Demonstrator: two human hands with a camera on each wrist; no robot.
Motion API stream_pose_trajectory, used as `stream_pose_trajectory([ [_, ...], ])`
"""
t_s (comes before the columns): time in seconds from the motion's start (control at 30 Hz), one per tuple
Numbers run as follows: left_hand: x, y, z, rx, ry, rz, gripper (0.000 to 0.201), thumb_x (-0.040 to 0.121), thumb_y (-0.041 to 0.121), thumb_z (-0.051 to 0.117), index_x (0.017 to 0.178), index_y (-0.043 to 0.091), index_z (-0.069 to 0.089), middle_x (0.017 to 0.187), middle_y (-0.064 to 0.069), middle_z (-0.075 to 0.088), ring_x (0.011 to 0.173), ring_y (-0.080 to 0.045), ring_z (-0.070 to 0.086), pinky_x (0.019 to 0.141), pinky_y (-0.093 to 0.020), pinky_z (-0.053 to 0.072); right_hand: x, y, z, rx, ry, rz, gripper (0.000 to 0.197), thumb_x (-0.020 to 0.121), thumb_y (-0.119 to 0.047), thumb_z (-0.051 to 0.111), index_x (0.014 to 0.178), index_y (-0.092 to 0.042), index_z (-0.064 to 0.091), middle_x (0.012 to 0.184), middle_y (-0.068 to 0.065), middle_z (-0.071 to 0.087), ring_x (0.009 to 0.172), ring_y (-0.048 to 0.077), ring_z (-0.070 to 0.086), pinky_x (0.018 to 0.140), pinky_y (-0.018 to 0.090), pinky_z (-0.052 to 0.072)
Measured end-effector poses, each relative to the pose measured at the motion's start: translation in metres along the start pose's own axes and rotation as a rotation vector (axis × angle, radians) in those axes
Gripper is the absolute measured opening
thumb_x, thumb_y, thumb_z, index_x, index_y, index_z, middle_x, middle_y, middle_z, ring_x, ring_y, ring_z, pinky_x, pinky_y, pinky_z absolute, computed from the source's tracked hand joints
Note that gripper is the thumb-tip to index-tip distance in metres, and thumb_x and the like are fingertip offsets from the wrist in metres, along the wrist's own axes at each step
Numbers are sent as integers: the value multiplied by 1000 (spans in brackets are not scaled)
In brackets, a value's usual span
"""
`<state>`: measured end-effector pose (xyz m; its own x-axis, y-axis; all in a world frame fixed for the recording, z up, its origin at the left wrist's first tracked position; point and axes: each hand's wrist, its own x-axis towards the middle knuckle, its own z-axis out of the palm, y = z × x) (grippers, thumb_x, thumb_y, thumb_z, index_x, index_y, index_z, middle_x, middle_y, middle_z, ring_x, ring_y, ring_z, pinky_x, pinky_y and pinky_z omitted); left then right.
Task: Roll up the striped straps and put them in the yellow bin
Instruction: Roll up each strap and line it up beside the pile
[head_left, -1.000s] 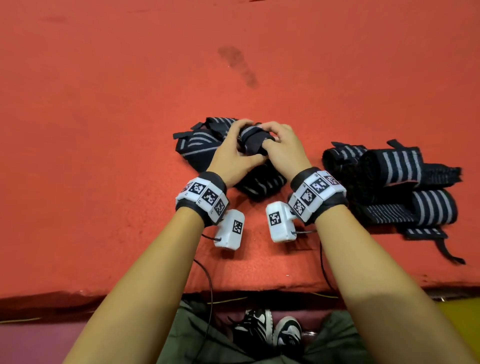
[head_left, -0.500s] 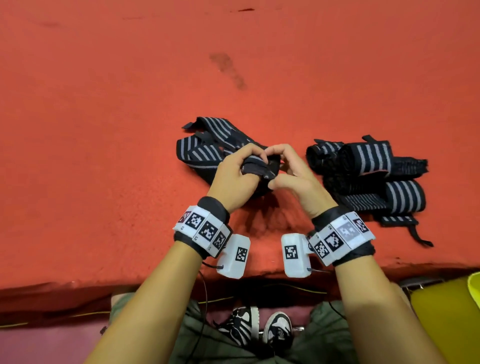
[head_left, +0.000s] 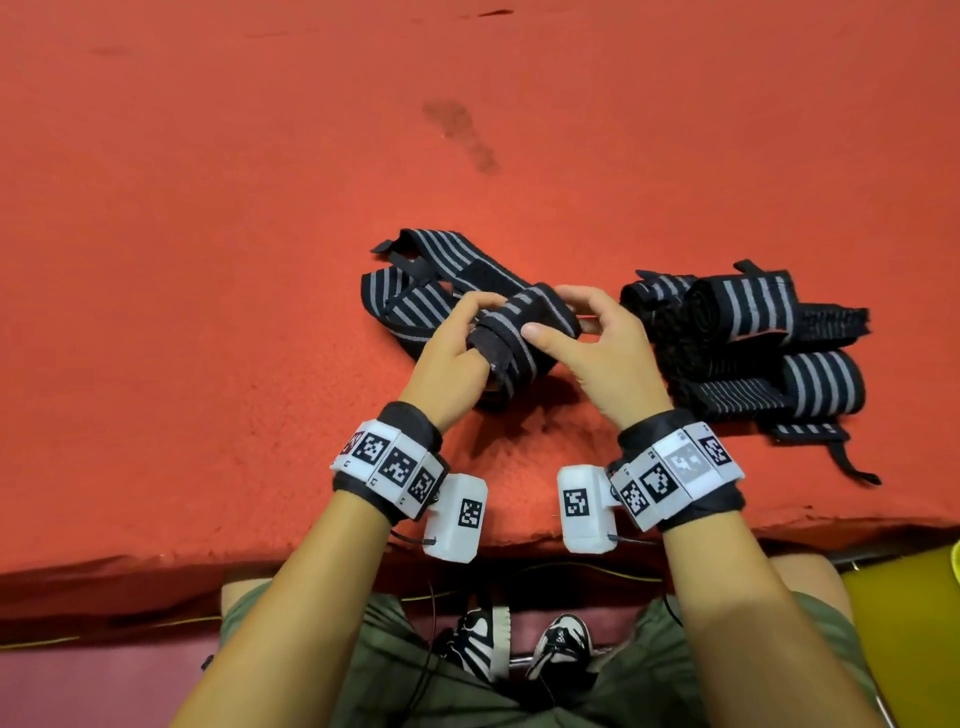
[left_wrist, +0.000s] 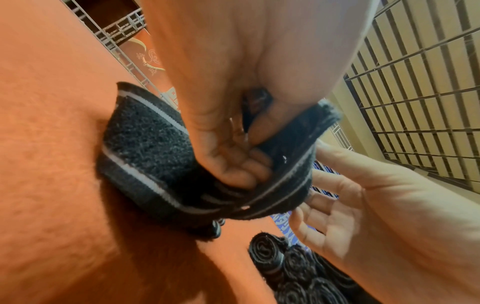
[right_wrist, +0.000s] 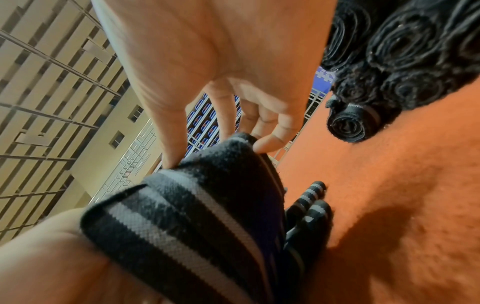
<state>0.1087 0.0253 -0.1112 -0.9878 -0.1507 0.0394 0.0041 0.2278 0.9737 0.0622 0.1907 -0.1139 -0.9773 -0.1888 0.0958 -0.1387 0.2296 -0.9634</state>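
Observation:
A black strap with grey stripes (head_left: 524, 325) is partly rolled, and both hands hold the roll just above the red table. My left hand (head_left: 470, 332) grips its near end, fingers curled into the folds (left_wrist: 241, 170). My right hand (head_left: 553, 312) pinches the other side, thumb on top (head_left: 532, 330) and fingertips on the far edge (right_wrist: 267, 144). The strap's loose tail (head_left: 415, 291) trails back left onto the table. A corner of the yellow bin (head_left: 904, 623) shows below the table edge at lower right.
Several rolled striped straps (head_left: 743, 312) lie stacked on the table right of my right hand, also seen end-on (right_wrist: 345, 125). The table's near edge (head_left: 156, 561) runs just behind my wrists. A wire grid wall (left_wrist: 415, 102) stands beyond.
Both hands pulled the strap's end out of the loose heap toward me, and the roll has grown. My right thumb now lies on top of the roll.

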Motion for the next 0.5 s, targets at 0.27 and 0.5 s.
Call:
stream_pose_trajectory([
  [0.27,2,0,-6,-30,37,23,10,95,2,63,96,7,72,90,-11,73,83,-14,68,78,-36,56,-5,-4,0,231,-40,69,27,88,-27,81,99,-7,67,94,10,77,87,16,74,80,32,59],
  [0.5,3,7,0,-257,145,-100,29,96,-1,49,119,15,57,85,-3,61,57,-4,58,50,-16,44,-4,3,5,206,46,58,24,88,-24,80,98,-10,63,93,5,76,90,22,74,87,43,60],
])
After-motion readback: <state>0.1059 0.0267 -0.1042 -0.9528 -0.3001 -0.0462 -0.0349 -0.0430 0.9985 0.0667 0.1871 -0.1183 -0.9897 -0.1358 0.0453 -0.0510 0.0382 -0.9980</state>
